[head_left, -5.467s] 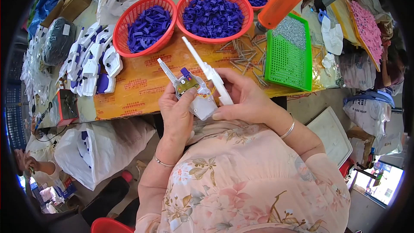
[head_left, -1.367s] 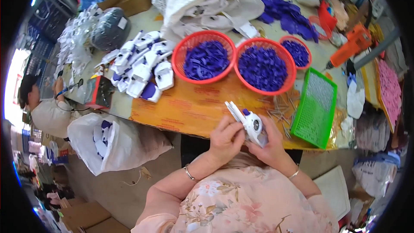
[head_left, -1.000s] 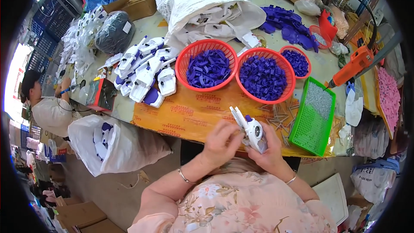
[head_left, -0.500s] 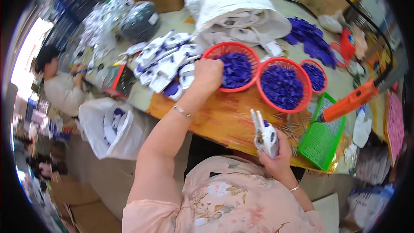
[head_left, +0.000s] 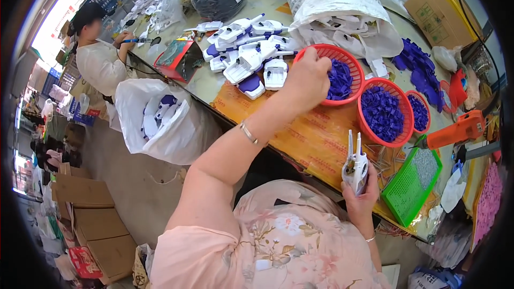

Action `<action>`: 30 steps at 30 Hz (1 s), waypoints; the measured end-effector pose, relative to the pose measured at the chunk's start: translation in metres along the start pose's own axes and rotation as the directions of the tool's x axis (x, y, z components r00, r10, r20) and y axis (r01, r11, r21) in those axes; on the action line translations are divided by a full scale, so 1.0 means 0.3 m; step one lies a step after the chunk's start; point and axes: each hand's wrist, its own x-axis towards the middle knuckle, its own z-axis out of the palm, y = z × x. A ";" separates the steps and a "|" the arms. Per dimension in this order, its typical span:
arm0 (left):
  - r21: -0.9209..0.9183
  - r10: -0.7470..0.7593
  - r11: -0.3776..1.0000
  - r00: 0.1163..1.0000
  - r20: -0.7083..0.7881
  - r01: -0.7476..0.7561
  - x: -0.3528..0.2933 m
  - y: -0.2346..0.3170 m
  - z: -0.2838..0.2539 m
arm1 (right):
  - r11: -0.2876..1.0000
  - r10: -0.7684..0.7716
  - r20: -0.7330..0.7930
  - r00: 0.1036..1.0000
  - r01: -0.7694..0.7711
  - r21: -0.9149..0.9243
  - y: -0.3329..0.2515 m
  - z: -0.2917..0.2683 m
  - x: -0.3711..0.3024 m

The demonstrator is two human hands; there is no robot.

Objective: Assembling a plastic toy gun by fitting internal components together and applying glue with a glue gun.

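Left hand point(head_left: 306, 77) curls over the left basket point(head_left: 336, 52), catch unclear! On that basket's near side, right hand point(head_left: 362, 199) clasps the casing point(head_left: 355, 172), 2 prongs point(head_left: 350, 143) apart, seemingly unclosed.

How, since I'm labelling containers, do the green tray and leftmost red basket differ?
The tray is green, the basket red. The tray is rectangular, the basket round. The tray holds silvery bits, the basket purple pieces. Both are perforated.

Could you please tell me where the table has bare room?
The orange sheet lies bare between the red baskets and the table's front edge. Around the white-and-purple parts and by the green tray, it is crowded.
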 end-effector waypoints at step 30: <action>-0.755 -0.281 -0.036 0.718 0.637 0.655 -0.439 0.206 0.032 | 0.984 -0.131 -0.106 0.986 0.117 -0.134 0.025 0.011 0.017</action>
